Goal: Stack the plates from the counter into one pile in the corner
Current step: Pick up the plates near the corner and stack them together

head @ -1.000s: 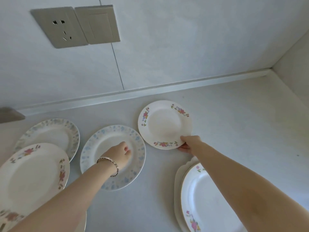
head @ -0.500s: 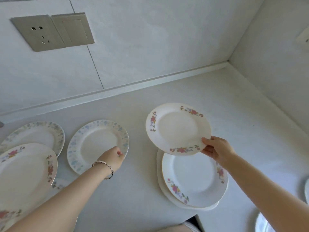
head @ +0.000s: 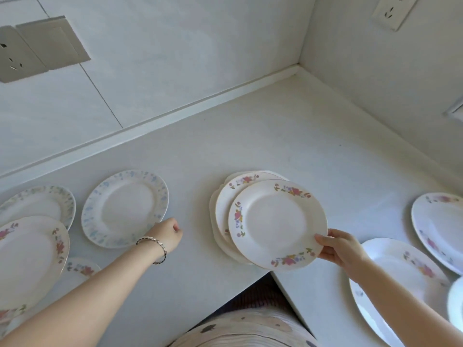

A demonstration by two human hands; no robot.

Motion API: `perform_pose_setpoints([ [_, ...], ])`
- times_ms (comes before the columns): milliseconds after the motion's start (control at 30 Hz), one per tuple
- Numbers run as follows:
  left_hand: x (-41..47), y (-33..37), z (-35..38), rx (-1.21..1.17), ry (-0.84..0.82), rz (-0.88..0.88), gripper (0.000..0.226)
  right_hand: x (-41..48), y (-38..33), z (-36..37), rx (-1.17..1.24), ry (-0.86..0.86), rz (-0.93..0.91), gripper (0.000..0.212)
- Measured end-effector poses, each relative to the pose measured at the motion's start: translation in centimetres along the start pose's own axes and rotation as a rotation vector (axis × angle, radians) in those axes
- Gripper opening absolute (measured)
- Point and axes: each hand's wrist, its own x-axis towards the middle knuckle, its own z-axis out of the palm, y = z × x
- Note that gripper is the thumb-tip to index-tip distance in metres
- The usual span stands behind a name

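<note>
My right hand (head: 340, 249) pinches the near right rim of a small white plate with pink flowers (head: 275, 221), held just above a short pile of similar plates (head: 226, 196) near the counter's inner front edge. My left hand (head: 166, 232), with a bracelet at the wrist, rests in a loose fist at the near right rim of a blue-flowered plate (head: 125, 207); whether it grips the rim is unclear. The bare corner of the counter (head: 295, 101) lies beyond the pile.
More plates lie at the left (head: 37, 204) (head: 27, 259) and at the right (head: 441, 226) (head: 398, 281). Wall sockets sit on the back wall (head: 37, 48) and the right wall (head: 393, 11). The counter's inner edge (head: 250, 279) drops off near my body.
My right hand has lifted the pink-flowered plate off the counter and carried it right, over the pile. My left hand slid from the blue plate's middle to its near rim.
</note>
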Motion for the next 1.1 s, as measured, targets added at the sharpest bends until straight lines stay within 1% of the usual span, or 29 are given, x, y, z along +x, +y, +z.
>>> perform_pose_setpoints([
  [133,-0.8,-0.1,0.3,-0.007,0.001,0.002,0.017,0.7,0.8,1.2,0.021,0.002,-0.011,0.01],
  [200,-1.0,-0.5,0.4,-0.017,0.002,-0.003,0.018,0.8,0.6,2.0,-0.019,0.033,-0.05,0.011],
  [267,-1.3,-0.8,0.5,-0.012,-0.005,-0.011,0.02,0.9,0.2,2.6,-0.199,0.082,-0.1,0.014],
  [333,-1.6,-1.2,0.8,-0.008,-0.01,-0.019,0.019,1.1,0.0,2.9,-0.46,0.119,-0.126,0.021],
  [400,-1.7,-1.6,1.0,-0.017,-0.002,-0.025,0.018,1.1,-0.2,3.2,-0.668,0.125,-0.108,0.026],
  [467,-1.8,-2.0,1.3,-0.012,0.005,-0.032,0.019,1.2,-0.5,3.6,-0.793,0.115,-0.076,0.027],
  [600,-1.8,-2.6,1.7,-0.025,0.001,-0.049,0.018,1.4,-1.0,4.2,-0.905,0.119,-0.036,0.028],
  [700,-1.6,-2.8,1.8,-0.026,0.001,-0.054,0.016,1.4,-0.9,4.4,-0.972,0.191,-0.026,0.036],
  [833,-1.5,-2.7,1.9,0.012,-0.023,-0.06,0.019,1.5,-1.1,5.0,-0.97,0.19,-0.017,0.037],
  [900,-1.7,-2.5,1.8,0.03,-0.036,-0.07,0.021,1.3,-1.5,5.2,-1.087,0.192,-0.001,0.039],
  [967,-1.8,-2.2,1.7,-0.033,-0.064,-0.098,0.022,1.0,-2.2,5.5,-1.326,0.227,-0.031,0.041],
  [1000,-1.9,-2.0,1.7,-0.112,-0.081,-0.13,0.021,0.8,-2.7,5.9,-1.441,0.255,-0.071,0.04],
  [1033,-1.9,-2.0,1.7,-0.233,-0.088,-0.19,0.021,0.6,-3.2,6.5,-1.515,0.273,-0.128,0.038],
  [1100,-1.6,-1.9,1.6,-0.607,-0.066,-0.392,0.022,0.5,-4.3,7.9,-1.555,0.256,-0.262,0.032],
])
